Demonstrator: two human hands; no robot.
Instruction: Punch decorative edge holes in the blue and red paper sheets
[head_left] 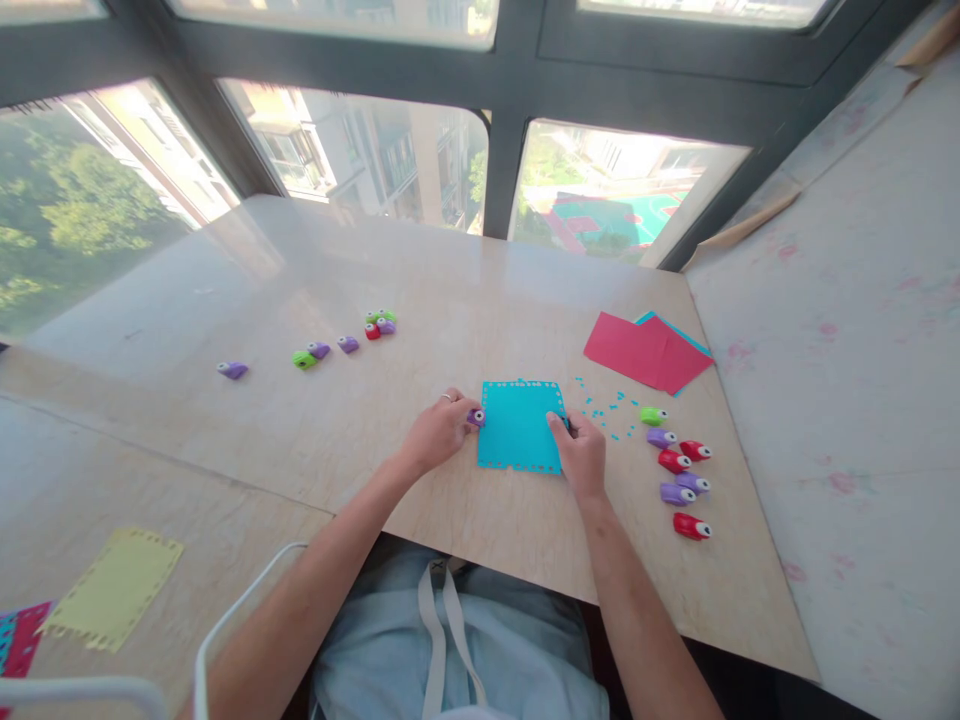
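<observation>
A turquoise paper square [519,427] with punched holes along its edges lies flat on the beige table [420,290]. My left hand [439,432] is closed on a small purple paper punch [475,417] at the sheet's left edge. My right hand [578,455] rests on the sheet's right edge, fingers curled against it; whether it holds anything is hidden. Tiny turquoise scraps [604,408] lie scattered to the right of the sheet.
Several small punches, green, purple and red [677,466], sit right of my right hand; more [346,343] lie at the far left. Red and blue sheets [646,350] are stacked at the back right. A punched yellow sheet [112,588] lies near left. Windows run behind the table.
</observation>
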